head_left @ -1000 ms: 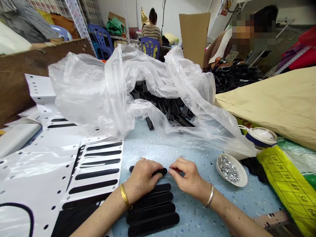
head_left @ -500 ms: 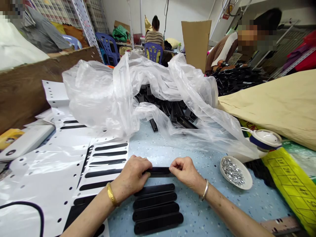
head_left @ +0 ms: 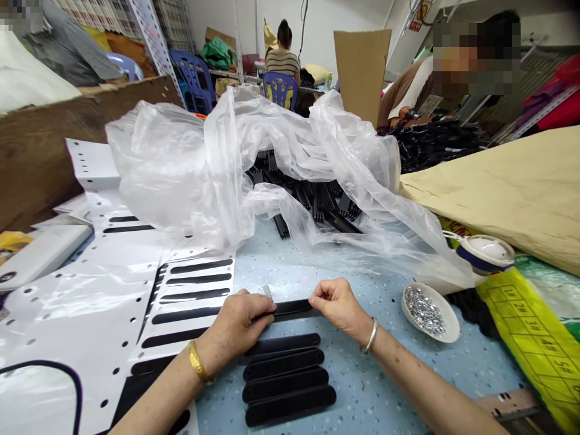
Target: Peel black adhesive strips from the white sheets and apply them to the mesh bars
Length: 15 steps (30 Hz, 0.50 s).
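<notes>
A slim black strip [head_left: 292, 309] lies level between my two hands, just above the blue speckled tabletop [head_left: 362, 374]. My left hand [head_left: 244, 317] is closed on its left end, and my right hand [head_left: 338, 302] pinches the right end. A small clear scrap [head_left: 266, 292] shows behind my left fingers. Nearer to me, several black strips with rounded ends [head_left: 290, 386] lie in a stacked row. Left of them is a white sheet [head_left: 181, 284] bearing black strip shapes, partly covered by my left forearm.
A crumpled clear plastic bag [head_left: 172, 163] holds several black ribbed parts [head_left: 317, 199] at the back. On the right stand a bowl of small silver pieces [head_left: 426, 311] and a yellow numbered sheet [head_left: 534, 338]. Other people work beyond, one near a black pile [head_left: 435, 142].
The view has shifted slightly. The strip's right end tilts up a little more, and a clear scrap now shows behind my left fingers. Both hands keep their hold.
</notes>
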Each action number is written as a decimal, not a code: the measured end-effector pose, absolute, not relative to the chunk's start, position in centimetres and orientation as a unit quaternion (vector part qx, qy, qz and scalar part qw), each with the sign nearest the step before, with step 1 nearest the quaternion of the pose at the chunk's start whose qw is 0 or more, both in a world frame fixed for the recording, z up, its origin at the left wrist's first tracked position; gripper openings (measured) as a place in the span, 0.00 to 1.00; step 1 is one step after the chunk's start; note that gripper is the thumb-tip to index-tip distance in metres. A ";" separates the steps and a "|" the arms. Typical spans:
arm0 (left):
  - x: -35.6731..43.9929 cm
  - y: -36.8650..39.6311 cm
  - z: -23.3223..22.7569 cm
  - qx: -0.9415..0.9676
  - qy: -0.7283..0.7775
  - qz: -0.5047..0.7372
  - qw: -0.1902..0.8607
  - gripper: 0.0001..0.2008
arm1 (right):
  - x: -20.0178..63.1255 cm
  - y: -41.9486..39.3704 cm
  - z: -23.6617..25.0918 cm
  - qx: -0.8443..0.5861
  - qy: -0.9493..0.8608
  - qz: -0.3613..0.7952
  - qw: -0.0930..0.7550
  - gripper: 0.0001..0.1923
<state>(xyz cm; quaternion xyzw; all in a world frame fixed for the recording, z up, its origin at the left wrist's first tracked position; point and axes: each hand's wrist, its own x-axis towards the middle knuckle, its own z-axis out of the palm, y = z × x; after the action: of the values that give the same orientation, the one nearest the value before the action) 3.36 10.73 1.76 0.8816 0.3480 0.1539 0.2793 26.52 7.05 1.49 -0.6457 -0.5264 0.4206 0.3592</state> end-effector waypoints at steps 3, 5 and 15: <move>3.3 10.7 1.8 0.879 0.348 0.156 0.286 0.08 | 26.6 7.0 0.6 -0.653 -0.527 0.410 0.358 0.07; 3.3 10.7 1.9 0.878 0.345 0.155 0.293 0.08 | 26.6 7.0 0.4 -0.656 -0.530 0.400 0.358 0.07; 3.0 10.9 1.6 0.869 0.347 0.148 0.319 0.09 | 26.2 6.6 0.0 -0.667 -0.584 0.295 0.357 0.08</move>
<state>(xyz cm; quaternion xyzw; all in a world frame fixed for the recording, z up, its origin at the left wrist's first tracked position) 3.01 10.90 1.59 0.8694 0.3472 0.1484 0.3188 26.16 6.59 0.04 -0.6667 -0.5838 0.2950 0.3574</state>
